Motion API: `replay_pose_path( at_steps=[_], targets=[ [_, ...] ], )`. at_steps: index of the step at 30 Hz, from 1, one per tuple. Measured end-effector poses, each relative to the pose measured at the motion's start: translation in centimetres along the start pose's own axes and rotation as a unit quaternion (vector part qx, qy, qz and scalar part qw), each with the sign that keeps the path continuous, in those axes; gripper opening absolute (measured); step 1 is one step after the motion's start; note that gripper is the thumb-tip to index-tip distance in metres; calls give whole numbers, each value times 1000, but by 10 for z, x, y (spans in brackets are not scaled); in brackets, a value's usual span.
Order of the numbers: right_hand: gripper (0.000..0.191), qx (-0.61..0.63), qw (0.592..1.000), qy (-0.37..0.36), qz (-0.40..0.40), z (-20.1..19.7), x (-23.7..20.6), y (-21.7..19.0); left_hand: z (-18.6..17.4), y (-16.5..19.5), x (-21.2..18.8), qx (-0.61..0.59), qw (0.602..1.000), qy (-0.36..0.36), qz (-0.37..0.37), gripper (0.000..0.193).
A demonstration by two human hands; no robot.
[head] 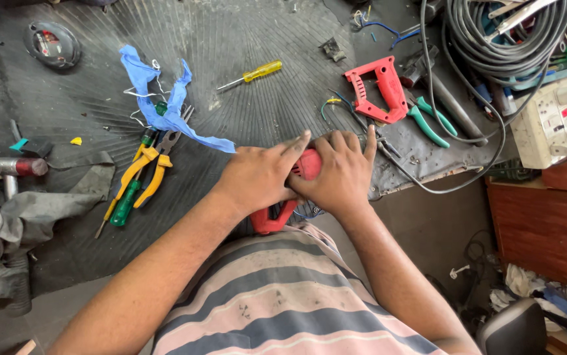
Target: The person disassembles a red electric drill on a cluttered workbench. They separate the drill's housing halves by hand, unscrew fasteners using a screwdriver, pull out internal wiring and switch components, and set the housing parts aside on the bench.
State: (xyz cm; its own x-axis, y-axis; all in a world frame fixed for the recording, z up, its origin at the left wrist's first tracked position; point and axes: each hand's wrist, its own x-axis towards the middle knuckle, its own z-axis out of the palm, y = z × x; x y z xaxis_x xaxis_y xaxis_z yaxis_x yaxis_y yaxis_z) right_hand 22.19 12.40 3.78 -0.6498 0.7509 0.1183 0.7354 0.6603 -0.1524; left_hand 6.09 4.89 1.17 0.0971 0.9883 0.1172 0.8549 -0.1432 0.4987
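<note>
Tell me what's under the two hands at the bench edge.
Both the left hand and right hand cover a red plastic tool housing. Only its handle end and a strip between the hands show; the rest is hidden.

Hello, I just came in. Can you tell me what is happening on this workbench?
A person holds a red plastic tool housing at the bench edge, left hand and right hand both closed around it. A matching red handle half lies further back. Yellow pliers, a yellow screwdriver and a blue cloth lie on the black mat.
</note>
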Motion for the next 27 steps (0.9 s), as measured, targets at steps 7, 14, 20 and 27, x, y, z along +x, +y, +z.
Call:
replay_pose_path(
  at_steps=[7, 14, 20, 27],
  targets=[
    [54, -12, 1000, -10, -7, 2, 7, -2, 3, -61, -30, -292, 911, -29, -290, 32],
    [56, -13, 1000, -13, -11, 2, 8, -2, -3, -95, -46, -758, 585, 128, -258, 31],
    [84, -4, 998, 4, -61, -2, 9, 0, 11, -63, -28, -730, 609, 76, -300, 18],
    [60, -11, 998, -20, -52, -1, 8, 0, 9, -32, -27, -501, 825, 83, -248, 13]
  ],
)
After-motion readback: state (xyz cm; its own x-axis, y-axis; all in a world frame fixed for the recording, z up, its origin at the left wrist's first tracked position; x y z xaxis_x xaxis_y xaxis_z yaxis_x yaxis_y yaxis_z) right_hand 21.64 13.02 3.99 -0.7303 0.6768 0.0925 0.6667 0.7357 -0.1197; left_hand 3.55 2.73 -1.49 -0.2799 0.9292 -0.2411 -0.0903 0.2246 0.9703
